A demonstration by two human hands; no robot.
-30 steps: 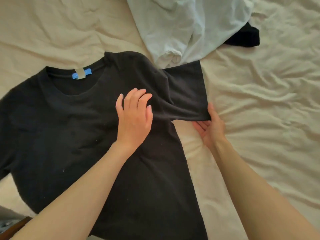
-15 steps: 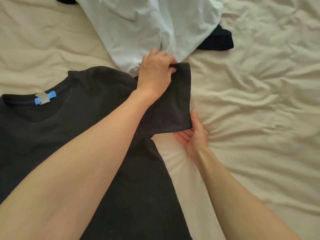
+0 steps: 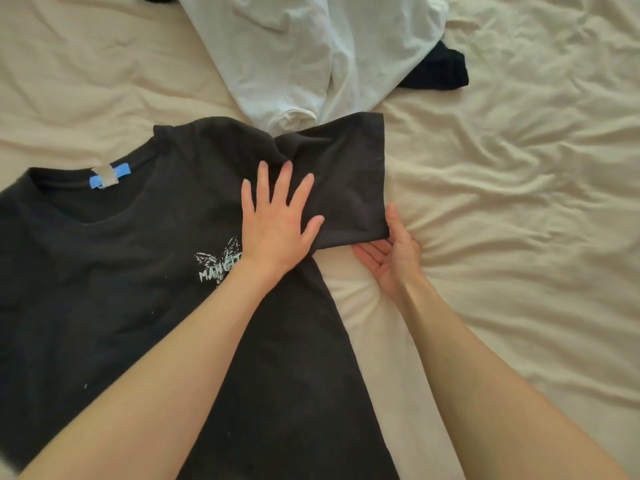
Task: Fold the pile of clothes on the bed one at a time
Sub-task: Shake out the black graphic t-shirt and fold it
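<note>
Black T-shirt (image 3: 145,306) lies front-up on the cream bed sheet (image 3: 519,202), filling the frame from 9 o'clock to 6 o'clock, collar with a blue neck label (image 3: 109,175) toward 10 o'clock. Its sleeve (image 3: 346,181) stretches out toward 2 o'clock. The left hand (image 3: 277,223) presses flat where sleeve meets body, fingers straight and spread, gripping nothing. The right hand (image 3: 394,251), palm up at 3 o'clock of centre, holds the sleeve's lower corner, thumb on top. A crumpled white garment (image 3: 304,53) sits at 12 o'clock, touching the sleeve, with a dark garment (image 3: 440,72) peeking out beside it.
</note>
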